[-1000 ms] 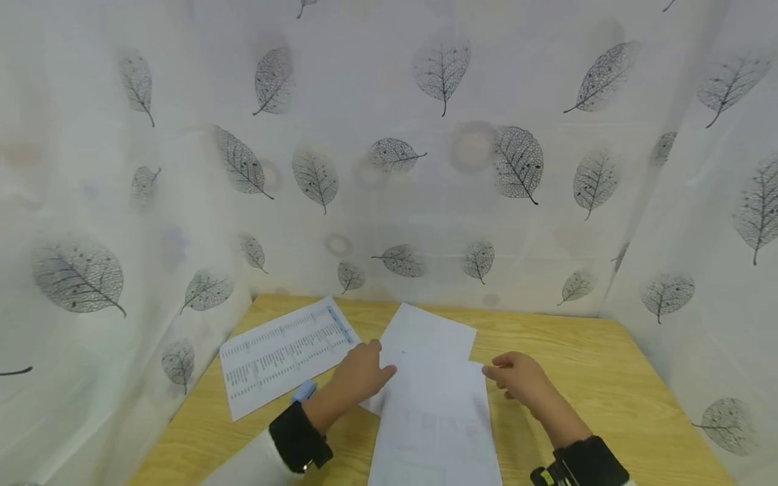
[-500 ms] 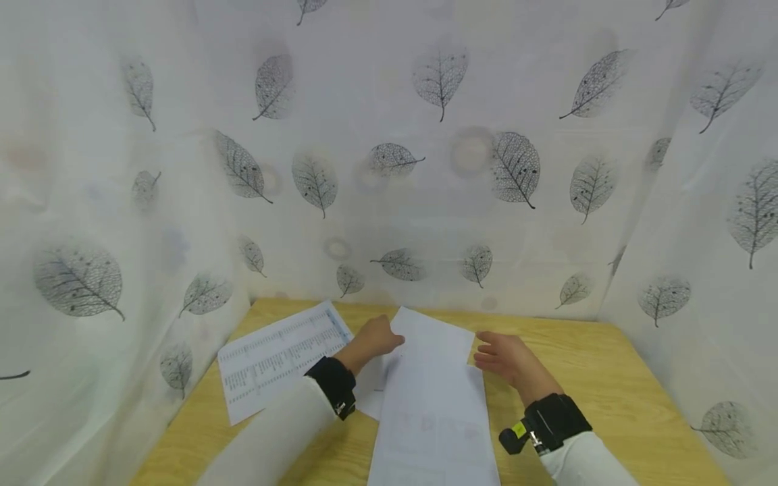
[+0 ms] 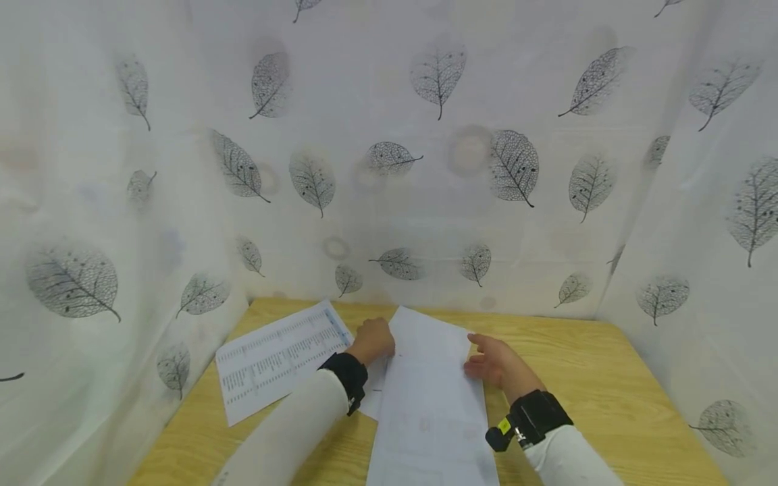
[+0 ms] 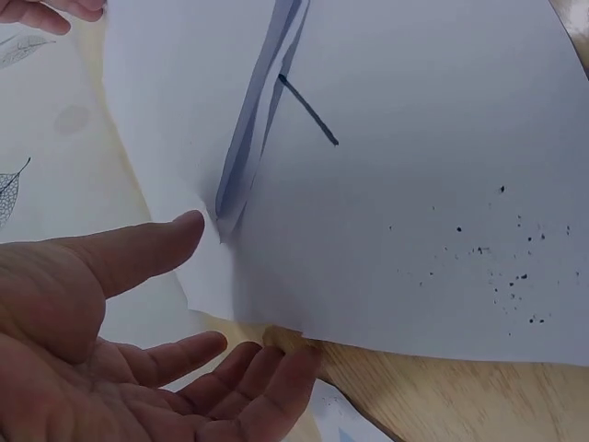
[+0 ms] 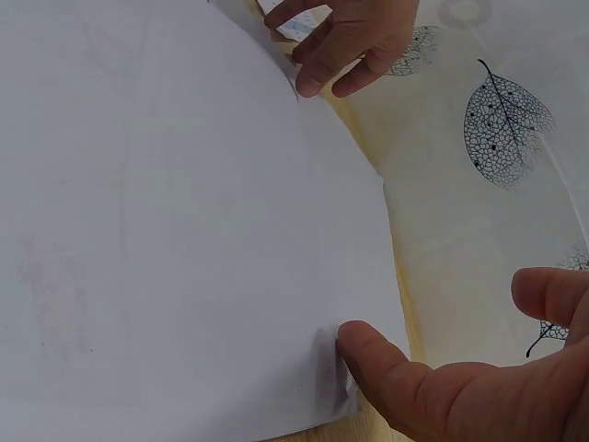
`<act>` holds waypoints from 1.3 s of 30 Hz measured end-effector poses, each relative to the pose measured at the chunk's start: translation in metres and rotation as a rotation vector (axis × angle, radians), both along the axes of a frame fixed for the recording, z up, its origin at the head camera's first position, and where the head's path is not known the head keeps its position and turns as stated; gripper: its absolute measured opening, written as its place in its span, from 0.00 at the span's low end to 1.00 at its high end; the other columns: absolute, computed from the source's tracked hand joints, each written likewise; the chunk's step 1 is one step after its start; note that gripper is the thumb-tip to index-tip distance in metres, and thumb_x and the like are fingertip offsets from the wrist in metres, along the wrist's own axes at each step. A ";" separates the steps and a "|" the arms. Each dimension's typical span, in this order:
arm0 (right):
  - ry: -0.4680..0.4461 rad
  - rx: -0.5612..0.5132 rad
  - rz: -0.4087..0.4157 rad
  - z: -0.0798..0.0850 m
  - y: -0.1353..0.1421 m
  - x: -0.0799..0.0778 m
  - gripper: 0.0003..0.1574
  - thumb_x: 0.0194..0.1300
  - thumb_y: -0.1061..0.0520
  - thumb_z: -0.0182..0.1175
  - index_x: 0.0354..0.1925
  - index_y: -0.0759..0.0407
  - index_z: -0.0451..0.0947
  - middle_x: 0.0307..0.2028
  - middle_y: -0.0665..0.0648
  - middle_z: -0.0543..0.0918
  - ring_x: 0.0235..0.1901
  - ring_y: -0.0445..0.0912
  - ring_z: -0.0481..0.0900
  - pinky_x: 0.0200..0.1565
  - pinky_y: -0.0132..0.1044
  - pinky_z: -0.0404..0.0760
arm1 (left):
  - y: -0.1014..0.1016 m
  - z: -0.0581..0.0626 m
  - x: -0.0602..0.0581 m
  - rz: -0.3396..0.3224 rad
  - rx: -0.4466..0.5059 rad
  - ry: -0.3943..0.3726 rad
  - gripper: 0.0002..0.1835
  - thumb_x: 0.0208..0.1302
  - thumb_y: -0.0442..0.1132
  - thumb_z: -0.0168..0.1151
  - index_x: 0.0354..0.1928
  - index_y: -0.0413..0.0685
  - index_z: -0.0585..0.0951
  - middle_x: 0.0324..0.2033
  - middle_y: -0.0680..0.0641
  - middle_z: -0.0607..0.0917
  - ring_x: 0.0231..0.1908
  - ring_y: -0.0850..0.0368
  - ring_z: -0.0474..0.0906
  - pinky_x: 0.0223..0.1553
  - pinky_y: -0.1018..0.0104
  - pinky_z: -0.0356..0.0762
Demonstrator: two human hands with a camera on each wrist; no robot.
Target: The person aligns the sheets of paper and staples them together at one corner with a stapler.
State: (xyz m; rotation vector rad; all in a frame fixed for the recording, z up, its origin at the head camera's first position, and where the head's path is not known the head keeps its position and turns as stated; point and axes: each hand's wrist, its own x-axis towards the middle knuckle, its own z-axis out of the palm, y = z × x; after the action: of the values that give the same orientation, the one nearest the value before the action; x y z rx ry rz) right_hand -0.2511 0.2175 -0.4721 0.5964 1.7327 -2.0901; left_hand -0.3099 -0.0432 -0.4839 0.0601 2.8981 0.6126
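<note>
Overlapping white paper sheets lie before me in the head view: a front sheet [image 3: 434, 418] and a back sheet [image 3: 430, 331], with part of another sheet [image 3: 372, 399] showing at their left. My left hand [image 3: 373, 339] is at their left edge. In the left wrist view its thumb [image 4: 152, 250] reaches to the edge by a raised fold [image 4: 250, 129], the other fingers loosely bent below. On the opposite side, my right hand [image 3: 503, 368] touches the sheets' right edge. One digit [image 5: 375, 354] meets the paper near a corner in the right wrist view, another extended apart.
A printed sheet [image 3: 279, 358] covered in rows of text lies on the left of the wooden table [image 3: 583, 391]. White curtains [image 3: 389, 216] with a leaf pattern enclose the table at the back and both sides.
My left hand has moved away from me along the sheets' left edge, its arm now covering the small blue object. My right hand has moved left and away, up to the right edge.
</note>
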 end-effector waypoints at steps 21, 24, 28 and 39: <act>0.023 0.034 0.027 -0.006 -0.006 -0.001 0.48 0.80 0.51 0.49 0.76 0.80 0.37 0.71 0.86 0.54 0.70 0.74 0.62 0.69 0.58 0.69 | 0.012 0.001 0.007 0.117 0.000 -0.025 0.15 0.70 0.34 0.58 0.53 0.30 0.74 0.42 0.35 0.77 0.41 0.43 0.72 0.48 0.50 0.77; 0.027 0.036 0.023 -0.007 -0.007 0.000 0.48 0.79 0.51 0.49 0.76 0.79 0.37 0.70 0.86 0.55 0.69 0.74 0.63 0.69 0.58 0.69 | 0.012 0.000 0.007 0.132 0.013 -0.016 0.14 0.71 0.35 0.57 0.52 0.30 0.74 0.40 0.35 0.77 0.39 0.44 0.73 0.45 0.50 0.78; 0.038 0.040 0.019 -0.007 -0.009 0.000 0.48 0.79 0.53 0.50 0.77 0.79 0.37 0.70 0.87 0.54 0.69 0.75 0.63 0.69 0.58 0.69 | 0.011 -0.003 0.005 0.149 0.020 -0.006 0.12 0.69 0.35 0.58 0.48 0.32 0.76 0.36 0.38 0.78 0.36 0.45 0.74 0.43 0.49 0.79; 0.045 0.070 0.005 -0.013 -0.011 0.000 0.49 0.78 0.57 0.51 0.76 0.79 0.33 0.71 0.86 0.53 0.70 0.73 0.62 0.70 0.56 0.68 | 0.007 -0.010 0.000 0.067 0.254 0.078 0.19 0.69 0.30 0.53 0.60 0.35 0.78 0.54 0.38 0.83 0.53 0.43 0.80 0.60 0.48 0.77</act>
State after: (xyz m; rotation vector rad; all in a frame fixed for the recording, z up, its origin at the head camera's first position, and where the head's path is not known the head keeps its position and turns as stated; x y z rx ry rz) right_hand -0.2514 0.2061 -0.4847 0.5684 1.8370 -2.0621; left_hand -0.3096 -0.0366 -0.4943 0.0207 2.8879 1.0089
